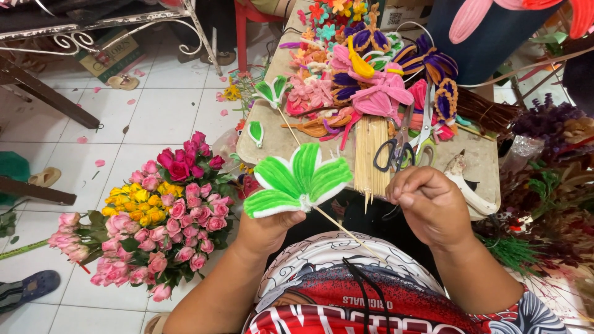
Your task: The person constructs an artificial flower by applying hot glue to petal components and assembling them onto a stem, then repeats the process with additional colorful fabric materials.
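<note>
— Green and white fuzzy leaves made of bent chenille wire (299,180), joined on a thin wooden stick (346,232): who holds them?

— Left hand (267,230) grasps the leaf cluster from below, thumb pressed at its base, in front of the chest. Right hand (431,204) is clenched into a fist; something thin may be pinched inside it, but I cannot tell what.

— Which step is this, you think?

— I judge the leaves are being fixed to the stick. The following move would need a steady hold at the base and a tight pull from the right hand, so the leaves do not turn.

— What lies around?

— Just beyond the hands stands a small table with a beige top (479,162). On it a bundle of thin wooden skewers (370,154), black-handled scissors (394,151) and a heap of pink, purple and orange chenille flowers (365,71). On the white tiled floor (158,108), at left, a bouquet of pink, red and yellow roses (164,213).

— Anything in the way?

— The table is crowded, and the skewer ends stick out near the right hand.
</note>
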